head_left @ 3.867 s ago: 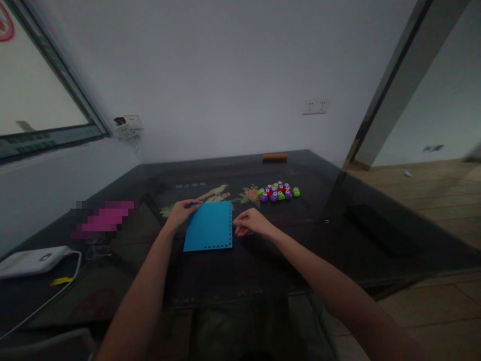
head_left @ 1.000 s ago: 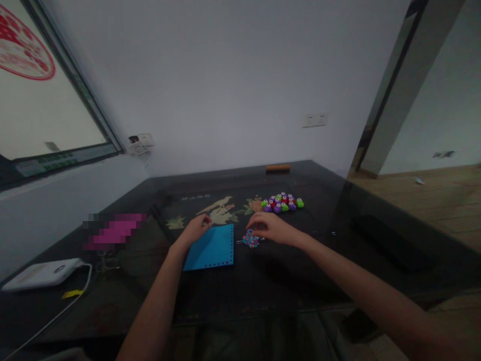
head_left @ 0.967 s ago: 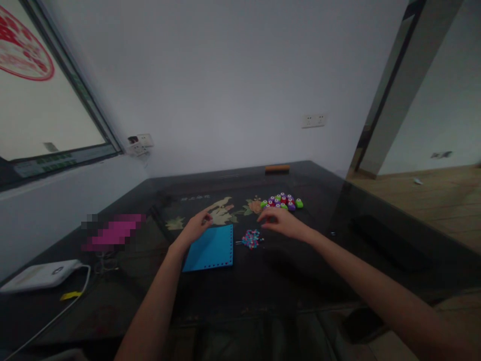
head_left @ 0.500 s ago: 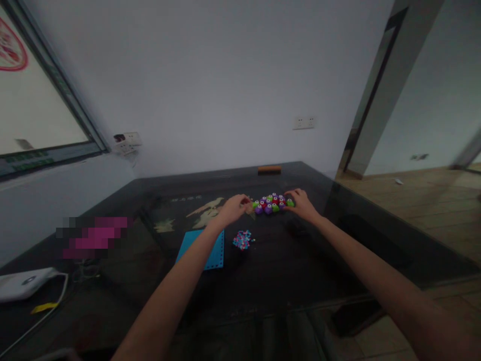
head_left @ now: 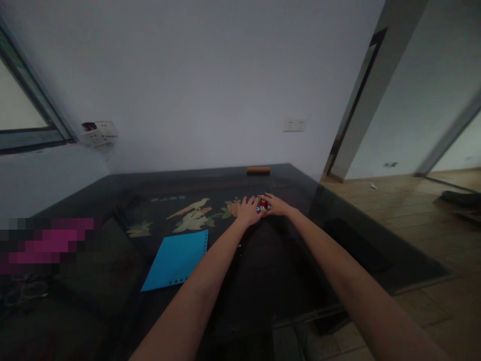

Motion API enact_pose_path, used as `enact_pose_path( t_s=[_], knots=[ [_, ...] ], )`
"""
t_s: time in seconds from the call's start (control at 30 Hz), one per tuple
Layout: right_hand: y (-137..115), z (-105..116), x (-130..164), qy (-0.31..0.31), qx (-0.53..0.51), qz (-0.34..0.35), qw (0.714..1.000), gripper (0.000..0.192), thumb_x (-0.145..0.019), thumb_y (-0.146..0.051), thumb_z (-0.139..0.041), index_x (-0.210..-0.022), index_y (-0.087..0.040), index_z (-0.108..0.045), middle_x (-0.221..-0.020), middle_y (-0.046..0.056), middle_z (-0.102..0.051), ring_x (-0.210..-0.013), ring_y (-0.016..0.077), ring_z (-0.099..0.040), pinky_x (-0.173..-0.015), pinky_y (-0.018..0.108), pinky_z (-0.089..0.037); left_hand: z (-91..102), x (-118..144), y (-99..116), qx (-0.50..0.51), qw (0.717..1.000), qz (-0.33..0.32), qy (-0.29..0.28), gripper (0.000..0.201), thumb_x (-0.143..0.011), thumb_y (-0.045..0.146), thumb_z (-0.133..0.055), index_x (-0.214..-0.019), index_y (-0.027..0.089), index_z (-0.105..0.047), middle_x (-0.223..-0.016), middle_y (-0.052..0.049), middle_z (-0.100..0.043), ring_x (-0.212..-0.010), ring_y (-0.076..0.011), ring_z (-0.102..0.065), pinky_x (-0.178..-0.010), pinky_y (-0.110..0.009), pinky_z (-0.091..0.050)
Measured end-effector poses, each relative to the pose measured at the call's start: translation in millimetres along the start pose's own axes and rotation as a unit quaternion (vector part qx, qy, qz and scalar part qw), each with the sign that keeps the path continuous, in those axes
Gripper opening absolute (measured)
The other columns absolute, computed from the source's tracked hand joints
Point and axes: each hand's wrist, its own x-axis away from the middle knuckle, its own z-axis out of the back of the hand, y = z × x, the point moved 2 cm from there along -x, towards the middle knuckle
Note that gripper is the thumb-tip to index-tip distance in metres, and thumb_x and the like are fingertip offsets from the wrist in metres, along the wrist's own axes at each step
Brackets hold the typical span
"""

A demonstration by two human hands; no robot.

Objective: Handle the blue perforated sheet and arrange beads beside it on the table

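Note:
A cluster of small red, green and purple balls with white eye-like dots [head_left: 263, 204] sits on the dark table, partly covered by both hands. My left hand [head_left: 248, 210] lies against its left side, fingers spread and stretched forward. From the right, my right hand [head_left: 276, 204] reaches over the balls with its fingers extended, its tips near the left hand's. How many balls are under the fingers is hidden. Below my left hand a few tiny pale beads [head_left: 239, 246] show beside the forearm; the rest of the bead pile is out of sight.
A blue sheet with a row of holes along its edge [head_left: 176, 258] lies left of my forearm. Toward the back of the dark table [head_left: 300, 281] is a brown bar [head_left: 258, 170]. Floral pictures decorate the tabletop; a pinkish blurred patch [head_left: 48, 245] is at far left.
My hands have moved in toward each other, and the spread-out row of balls is now a tighter cluster between them. The view has shifted, and the bead pile is mostly behind my left forearm.

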Motion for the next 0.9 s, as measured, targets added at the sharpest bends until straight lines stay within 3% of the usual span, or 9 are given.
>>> enact_pose_path(
  t_s=[0.17, 0.4, 0.6, 0.9],
  knots=[
    [-9, -4, 1, -0.012, 0.005, 0.038, 0.999, 0.077, -0.077, -0.051, -0.06, -0.14, -0.016, -0.033, -0.14, 0.018, -0.039, -0.128, 0.0281, -0.04, -0.101, 0.041, -0.036, -5.5, 2, -3, -0.004, 1.0, -0.015, 0.017, 0.052, -0.09, 0.048, -0.031, -0.136, 0.025, -0.04, -0.143, -0.01, -0.039, -0.125, -0.0342, -0.037, -0.1, -0.053, -0.032],
    [-33, -12, -3, 0.029, 0.028, 0.047, 0.998, 0.072, -0.08, -0.056, -0.053, -0.138, -0.017, -0.037, -0.137, 0.017, -0.042, -0.125, 0.027, -0.044, -0.1, 0.039, -0.038, 5.2, 6, -28, -0.022, 0.999, -0.048, 0.011, 0.051, -0.092, 0.049, -0.029, -0.136, 0.026, -0.037, -0.137, -0.011, -0.045, -0.121, -0.0312, -0.043, -0.097, -0.047, -0.036],
    [-66, -21, -19, 0.028, 0.027, 0.037, 0.999, 0.076, -0.076, -0.062, -0.054, -0.138, -0.02, -0.037, -0.136, 0.016, -0.043, -0.122, 0.0294, -0.046, -0.098, 0.041, -0.038, 21.2, 14, -69, -0.032, 0.996, -0.081, -0.024, 0.05, -0.091, 0.049, -0.031, -0.136, 0.026, -0.037, -0.137, -0.01, -0.044, -0.119, -0.0267, -0.045, -0.096, -0.041, -0.037],
    [-140, -36, -49, 0.003, 0.001, 0.063, 0.998, 0.08, -0.075, -0.066, -0.052, -0.138, -0.02, -0.035, -0.136, 0.017, -0.042, -0.12, 0.0327, -0.047, -0.095, 0.044, -0.039, 52.5, 38, -149, -0.004, 0.993, -0.106, -0.059, 0.05, -0.09, 0.047, -0.037, -0.134, 0.024, -0.04, -0.137, -0.009, -0.045, -0.123, -0.0225, -0.043, -0.102, -0.036, -0.032]
  ],
)
